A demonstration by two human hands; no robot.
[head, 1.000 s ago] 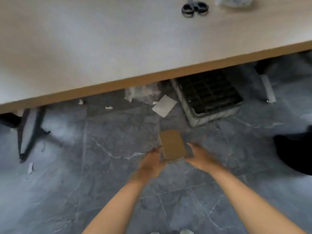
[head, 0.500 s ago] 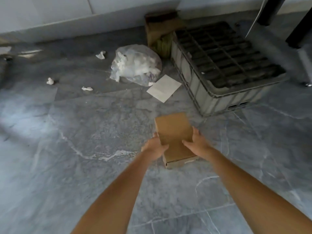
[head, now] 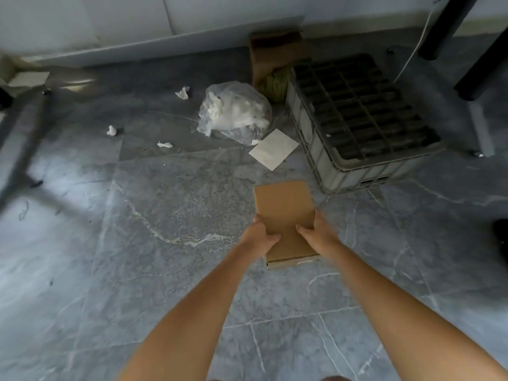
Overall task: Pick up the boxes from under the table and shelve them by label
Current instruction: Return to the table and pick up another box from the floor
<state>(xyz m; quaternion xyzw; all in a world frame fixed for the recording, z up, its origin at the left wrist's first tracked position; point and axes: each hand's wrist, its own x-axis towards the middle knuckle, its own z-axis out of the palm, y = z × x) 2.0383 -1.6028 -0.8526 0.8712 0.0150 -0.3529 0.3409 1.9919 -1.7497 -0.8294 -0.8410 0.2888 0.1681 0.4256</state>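
— Both hands, left hand (head: 259, 234) and right hand (head: 320, 232), clamp the cardboard box (head: 286, 215) low over the floor (head: 165, 215).
— Shelved yet?
— No; I've only grasped this one, label unseen.

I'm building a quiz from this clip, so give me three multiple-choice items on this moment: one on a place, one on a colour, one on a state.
1. Where does the white paper sheet lie?
A. between the plastic bag and the crate
B. on top of the box
C. inside the crate

2. What colour is the box?
A. white
B. brown
C. black

3. How is the box held?
A. by one hand only
B. by both hands on its sides
C. untouched

Key: 1 A, the white paper sheet lies on the floor between the plastic bag and the crate. 2 B, the box is plain brown cardboard. 3 B, the left hand and right hand grip opposite sides.
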